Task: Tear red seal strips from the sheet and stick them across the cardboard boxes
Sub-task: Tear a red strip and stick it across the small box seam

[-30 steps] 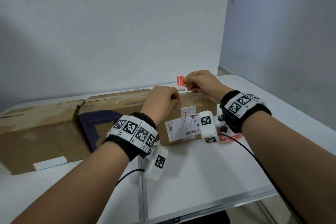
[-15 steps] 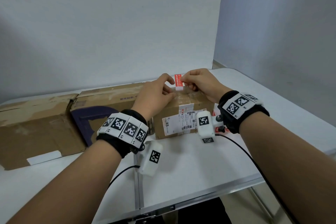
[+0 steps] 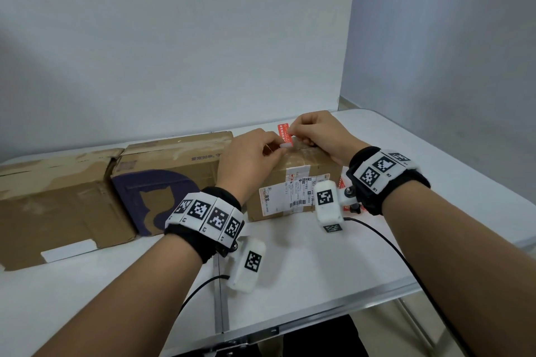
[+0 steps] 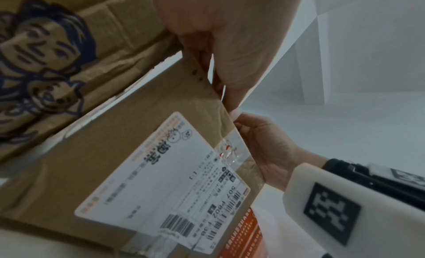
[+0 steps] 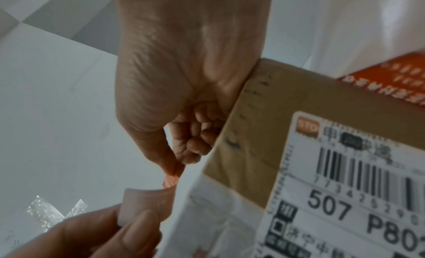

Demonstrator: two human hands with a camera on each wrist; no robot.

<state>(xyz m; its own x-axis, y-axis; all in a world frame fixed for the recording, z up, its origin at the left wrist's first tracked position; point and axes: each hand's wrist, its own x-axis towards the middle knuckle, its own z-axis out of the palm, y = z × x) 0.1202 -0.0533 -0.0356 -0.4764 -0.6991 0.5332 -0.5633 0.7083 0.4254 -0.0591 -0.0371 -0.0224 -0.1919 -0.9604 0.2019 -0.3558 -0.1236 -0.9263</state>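
Both hands on the red seal strip (image 3: 284, 134)!
Right hand (image 3: 319, 132) pinches its middle, left hand (image 3: 249, 153) pinches the white backing below — above the small cardboard box (image 3: 293, 180).

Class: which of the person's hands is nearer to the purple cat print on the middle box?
Left. The left hand is just above and right of the cat print; the right hand lies farther right, over the labelled box.

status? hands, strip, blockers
Left hand pinches the white backing end; right hand pinches the red seal strip. Strip held above the labelled cardboard box, not yet stuck. Nothing in the way.
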